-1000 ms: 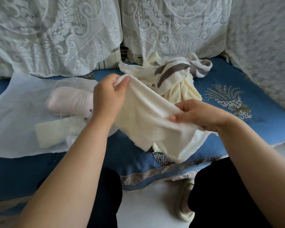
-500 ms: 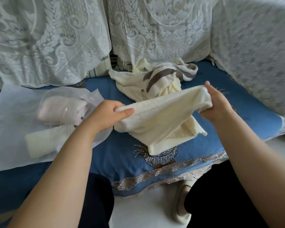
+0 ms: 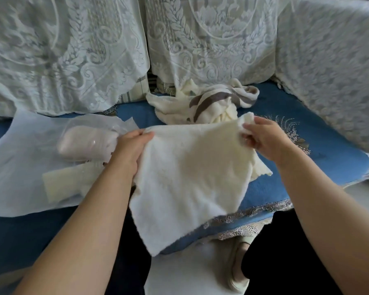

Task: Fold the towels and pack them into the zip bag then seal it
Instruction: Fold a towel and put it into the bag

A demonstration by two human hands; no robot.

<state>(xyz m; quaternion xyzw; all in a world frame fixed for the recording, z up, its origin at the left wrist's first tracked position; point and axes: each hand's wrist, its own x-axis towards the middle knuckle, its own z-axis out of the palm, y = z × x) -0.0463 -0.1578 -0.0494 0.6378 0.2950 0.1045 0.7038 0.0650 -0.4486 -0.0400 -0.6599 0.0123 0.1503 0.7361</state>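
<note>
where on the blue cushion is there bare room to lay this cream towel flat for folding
Bare blue cushion lies right of the right hand, up to the lace cover. A strip runs along the front edge, left of the left hand. The zip bag crowds the left; the towel pile crowds the back.

Both bare forearms reach forward from the lower corners and converge toward the middle. The left hand (image 3: 130,150) is seen from the back, knuckles up, its thumb lying along the top and its fingers curled under, pinching the upper left corner of the towel (image 3: 192,177). The right hand (image 3: 264,139) sits a little higher and farther out, wrist bent, its fingers (image 3: 248,139) bunched and curled round the towel's upper right corner.
</note>
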